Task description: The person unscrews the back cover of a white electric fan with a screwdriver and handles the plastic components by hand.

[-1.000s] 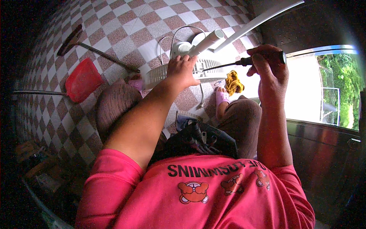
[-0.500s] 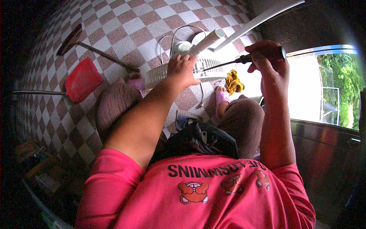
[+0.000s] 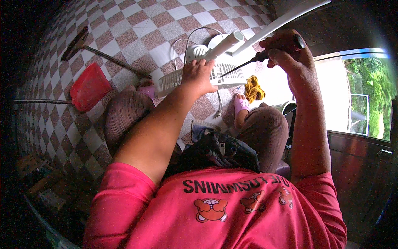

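Observation:
A white electric fan (image 3: 169,82) sits in front of me, its slatted round guard seen edge-on and a pale tube neck (image 3: 224,45) sticking up at an angle. Over the guard's rim lies my left hand (image 3: 198,76), fingers bent across the top and thumb toward the right, gripping it. My right hand (image 3: 287,50) is raised at the right, closed round the dark handle of a long screwdriver (image 3: 243,65). The thin shaft slants down to the left, and its tip meets the slatted guard just right of my left hand. Whether a screw sits there is too small to tell.
A yellow cloth (image 3: 254,89) lies by my pink-shod foot on the checkered floor. The fan's cord and plug (image 3: 219,110) trail below the guard. At the left are a red dustpan (image 3: 89,87) and a long-handled broom (image 3: 112,58). A white curved bar (image 3: 282,27) spans the upper right.
My right hand and the screwdriver's handle have risen slightly, so the shaft slants more steeply. The tip stays at the same spot. My left hand and the fan have not moved.

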A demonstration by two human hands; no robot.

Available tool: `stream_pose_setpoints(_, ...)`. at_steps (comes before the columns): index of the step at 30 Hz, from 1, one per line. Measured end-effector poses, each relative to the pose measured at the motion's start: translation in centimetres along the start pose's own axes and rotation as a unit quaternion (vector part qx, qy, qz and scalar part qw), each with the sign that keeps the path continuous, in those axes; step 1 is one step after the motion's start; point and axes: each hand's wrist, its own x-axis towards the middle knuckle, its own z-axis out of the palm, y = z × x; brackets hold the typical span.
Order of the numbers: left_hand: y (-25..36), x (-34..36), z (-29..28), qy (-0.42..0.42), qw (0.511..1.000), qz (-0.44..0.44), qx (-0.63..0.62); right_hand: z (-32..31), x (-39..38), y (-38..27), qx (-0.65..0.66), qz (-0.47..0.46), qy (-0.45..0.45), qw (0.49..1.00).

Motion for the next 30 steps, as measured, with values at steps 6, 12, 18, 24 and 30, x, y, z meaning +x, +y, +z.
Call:
stream_pose_setpoints(6,0.0,0.1,0.4,0.052,0.998,0.021,-0.020,-0.1,0.2,-0.1,0.060,-0.018,-0.051,0.997)
stream_pose_setpoints(12,0.6,-0.1,-0.1,0.012,1.000,-0.009,0.023,-0.5,0.5,-0.6,0.027,0.012,-0.085,0.996)
stream_pose_setpoints(18,0.6,0.1,-0.2,-0.010,0.999,-0.022,0.022,-1.1,1.0,-0.5,0.058,-0.003,-0.103,0.993)
stream_pose_setpoints(24,0.7,0.2,-0.3,-0.025,0.999,-0.028,0.018,-2.2,1.7,0.5,0.044,0.028,-0.138,0.989)
stream_pose_setpoints(30,0.7,0.1,-0.5,-0.038,0.999,-0.028,0.008,-0.4,1.0,0.1,0.029,-0.026,-0.079,0.996)
